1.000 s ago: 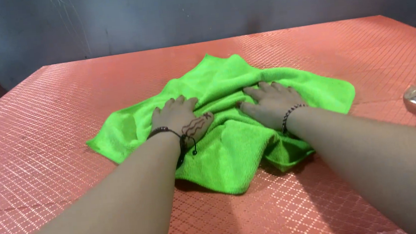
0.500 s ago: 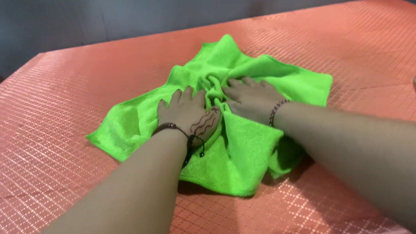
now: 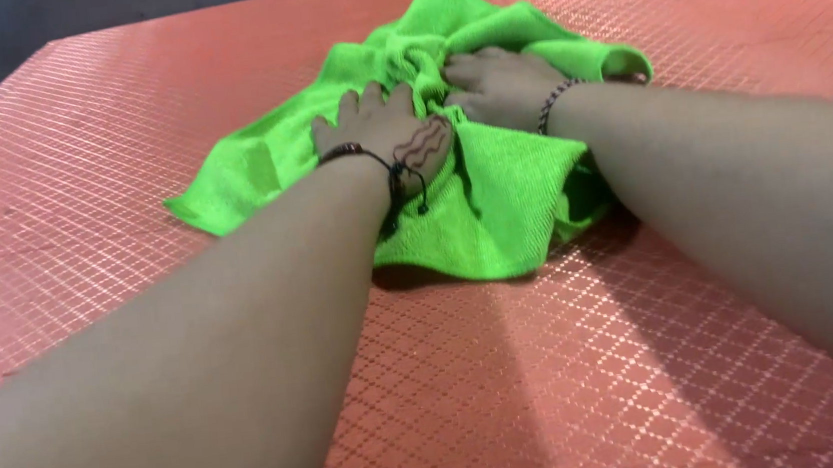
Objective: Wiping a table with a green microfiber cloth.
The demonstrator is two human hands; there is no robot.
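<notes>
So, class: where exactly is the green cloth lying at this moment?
In the head view, the green cloth lies bunched on the orange table, upper centre, under the left hand and right hand.

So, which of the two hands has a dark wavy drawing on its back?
The left hand, with the black cord bracelet. The right hand has a bare back and a beaded bracelet. Both press the green cloth.

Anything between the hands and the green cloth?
Nothing visible. The left hand and right hand both rest directly on the bunched green cloth, side by side, on the red table.
</notes>
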